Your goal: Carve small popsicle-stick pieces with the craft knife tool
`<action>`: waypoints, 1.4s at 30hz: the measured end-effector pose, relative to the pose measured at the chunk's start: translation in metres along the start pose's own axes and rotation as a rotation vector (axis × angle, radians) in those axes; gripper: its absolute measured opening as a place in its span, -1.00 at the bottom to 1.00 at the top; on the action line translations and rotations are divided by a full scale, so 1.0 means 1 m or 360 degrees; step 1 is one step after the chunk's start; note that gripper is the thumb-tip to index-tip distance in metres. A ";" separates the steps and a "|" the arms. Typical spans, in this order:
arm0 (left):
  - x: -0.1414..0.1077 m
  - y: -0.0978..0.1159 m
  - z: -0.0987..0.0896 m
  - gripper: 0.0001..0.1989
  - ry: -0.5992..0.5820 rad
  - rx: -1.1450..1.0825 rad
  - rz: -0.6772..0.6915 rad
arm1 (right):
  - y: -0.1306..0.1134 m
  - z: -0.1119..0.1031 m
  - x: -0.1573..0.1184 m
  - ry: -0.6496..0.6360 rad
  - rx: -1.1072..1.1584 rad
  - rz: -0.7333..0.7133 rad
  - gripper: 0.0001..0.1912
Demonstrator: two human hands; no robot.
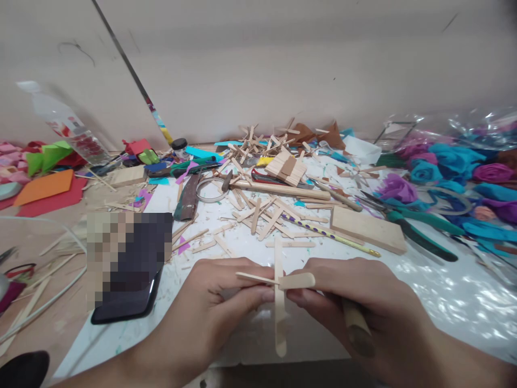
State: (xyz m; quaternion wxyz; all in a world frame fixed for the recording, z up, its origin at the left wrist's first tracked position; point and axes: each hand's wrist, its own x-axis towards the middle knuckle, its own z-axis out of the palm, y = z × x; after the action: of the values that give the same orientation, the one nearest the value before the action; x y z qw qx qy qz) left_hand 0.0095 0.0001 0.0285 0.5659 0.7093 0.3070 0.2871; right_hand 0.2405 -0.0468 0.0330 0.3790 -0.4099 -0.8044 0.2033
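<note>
Left hand (220, 304): yours; the grip is closed, thumb and fingers pinching the crossed sticks (280, 326) by their left side.
Right hand (359, 283): yours; the grip is curled round a wooden handle (357, 326), its butt towards you; the fingertips also meet the sticks, how firmly you cannot tell.
Crossed sticks: pale wood, between your two hands, above the near part of the white sheet (107, 345); one long stick points away from you, with a piece to either side near its middle.
Loose sticks (256, 215): scattered beyond your hands; a heaped pile (252, 145) lies farther back, near the wall.
Pencil (331, 235): patterned, lying slantwise just beside the wood block (367, 229).
Pliers (422, 234): green handles, to the right of the block.
Hammer (278, 188): wooden handle, lying across the sheet; its head is beside a roll of tape (211, 189).
Phone (135, 304): dark, left of your left hand, part of it pixelated.
Bottle (68, 126): clear, at the back left of the table (60, 331).
Paper flowers (426, 171): blue, pink and purple, at your right.
</note>
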 end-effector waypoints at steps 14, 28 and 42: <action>0.001 0.001 0.001 -0.73 0.0004 -0.0023 -0.0018 | 0.000 0.000 0.001 0.0033 0.0001 -0.0026 -0.79; 0.002 0.000 0.000 -0.71 0.0000 -0.0026 -0.0016 | 0.001 0.001 -0.002 0.0018 0.0015 0.0001 -0.79; 0.001 -0.001 0.001 -0.68 0.0003 -0.0045 0.0000 | 0.000 0.000 0.000 0.0031 0.0015 -0.0024 -0.81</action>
State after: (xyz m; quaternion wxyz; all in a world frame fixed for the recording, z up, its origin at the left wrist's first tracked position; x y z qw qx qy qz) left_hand 0.0107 0.0009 0.0278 0.5756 0.7010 0.3033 0.2920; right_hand 0.2402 -0.0474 0.0330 0.3903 -0.4040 -0.8027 0.2003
